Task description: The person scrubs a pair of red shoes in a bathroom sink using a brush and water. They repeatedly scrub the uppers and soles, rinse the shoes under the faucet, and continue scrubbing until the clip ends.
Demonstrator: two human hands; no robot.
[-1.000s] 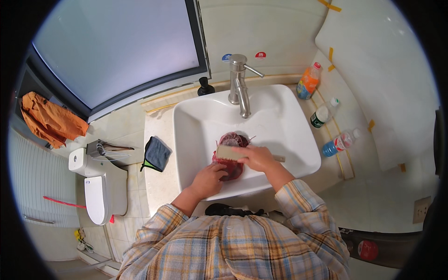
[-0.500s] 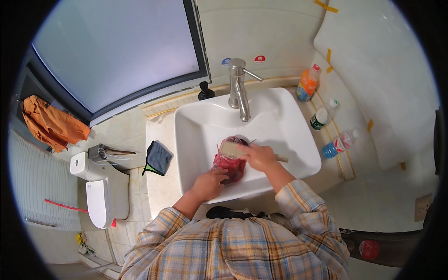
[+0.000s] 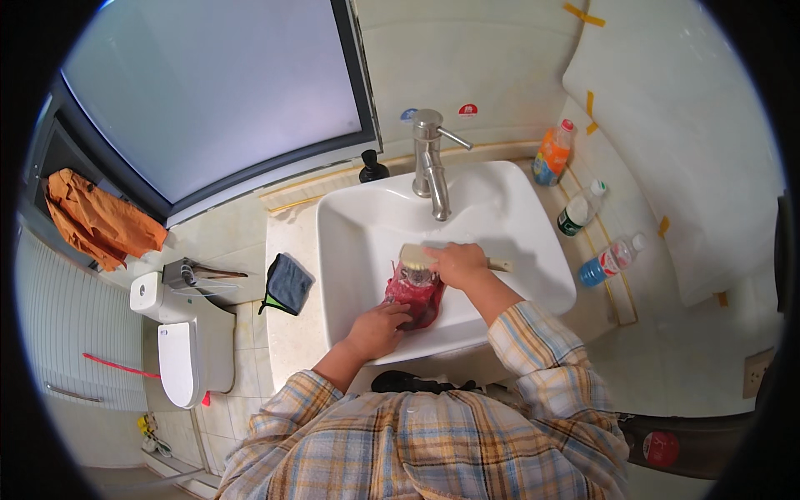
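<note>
The red item (image 3: 410, 293), its long axis roughly twelve-to-six in the sink (image 3: 529, 283), lies at eight o'clock from the right hand (image 3: 460, 265) gripping the brush (image 3: 414, 255); the left hand (image 3: 377, 329), nearer, touches it, grip unclear.

Seeing pinkish red on the crumpled item (image 3: 414, 293), greyish white near the top end, maybe darker on one side but too blurry to swear to. Going beige on the brush (image 3: 412, 257), plain white on the sink (image 3: 354, 242), silver on the faucet (image 3: 429, 162). Full plaid on the shirt (image 3: 350, 442): tan, pale blue, off-white. Slate grey with black edging and a lime corner on the cloth (image 3: 289, 285), creamy on the desk (image 3: 292, 350). Bright orange on one bottle (image 3: 552, 152), dark green label on the next bottle (image 3: 582, 208), blue plus red-and-white on the last bottle (image 3: 611, 260).
</note>
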